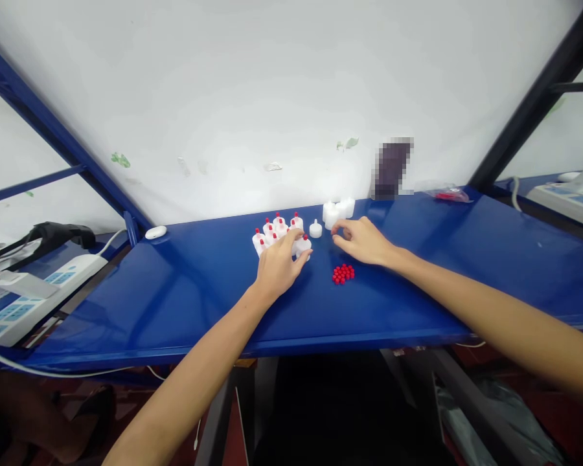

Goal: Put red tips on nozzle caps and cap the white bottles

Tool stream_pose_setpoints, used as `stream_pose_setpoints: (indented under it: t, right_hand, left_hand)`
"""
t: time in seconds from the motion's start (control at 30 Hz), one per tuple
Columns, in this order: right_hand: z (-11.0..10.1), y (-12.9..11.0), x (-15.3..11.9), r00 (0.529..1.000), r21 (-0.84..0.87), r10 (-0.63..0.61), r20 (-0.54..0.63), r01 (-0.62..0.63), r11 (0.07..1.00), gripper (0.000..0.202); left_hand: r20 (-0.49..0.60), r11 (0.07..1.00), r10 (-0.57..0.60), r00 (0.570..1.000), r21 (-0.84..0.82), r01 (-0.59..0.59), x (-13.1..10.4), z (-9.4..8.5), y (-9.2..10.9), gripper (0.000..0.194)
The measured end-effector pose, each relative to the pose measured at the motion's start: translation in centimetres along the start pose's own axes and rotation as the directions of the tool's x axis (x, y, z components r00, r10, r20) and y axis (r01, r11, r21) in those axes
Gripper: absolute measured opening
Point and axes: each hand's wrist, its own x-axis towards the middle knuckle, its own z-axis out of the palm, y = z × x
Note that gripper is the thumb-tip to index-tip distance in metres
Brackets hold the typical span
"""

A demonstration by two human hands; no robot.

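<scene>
On the blue table, several white bottles with red tips [271,236] stand in a cluster. My left hand [280,262] is at the cluster's right front, its fingers curved round a red-tipped white bottle [302,246]. A single white bottle without a red tip [315,229] stands just behind, between my hands. My right hand [362,239] has its thumb and forefinger apart, with nothing visible between them. It is in front of a group of white bottles [337,212]. Several small red caps [342,274] lie together below my right hand.
A white rounded object [156,232] lies at the table's back left. A clear bag with red contents [449,194] is at the back right, and a pixelated dark item [392,169] is against the wall. Power strips [53,291] are at the left.
</scene>
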Motion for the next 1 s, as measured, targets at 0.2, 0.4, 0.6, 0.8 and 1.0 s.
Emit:
stream_pose_setpoints:
  t: [0.2,0.4,0.6,0.8,1.0]
  right_hand:
    - [0.4,0.5,0.4,0.998,0.062,0.067,-0.004,-0.067,0.996,0.018]
    - [0.5,1.1,0.5,0.997,0.058,0.076,-0.022,-0.075,0.995,0.019]
    - [0.8,2.0,0.8,0.997,0.074,-0.082,0.013,0.081,0.994,0.04]
    - [1.6,1.7,1.1,0.963,0.031,-0.268,0.02,0.267,0.963,0.047]
    - [2.2,1.9,1.3,0.961,-0.017,-0.26,0.095,0.262,0.965,0.044]
  left_hand:
    - [0.094,0.994,0.02,0.995,0.101,-0.03,0.0,0.0,-0.1,0.025]
    - [0.065,0.996,0.027,0.998,0.089,-0.033,0.1,0.1,-0.2,0.019]
    - [-0.002,0.972,0.23,0.973,0.06,-0.229,-0.2,-0.2,1.0,0.014]
    - [0.075,0.971,0.225,0.972,0.061,-0.229,-0.2,0.3,0.4,0.016]
    - [0.084,0.987,0.162,0.983,-0.009,-0.162,-0.1,0.0,0.2,0.021]
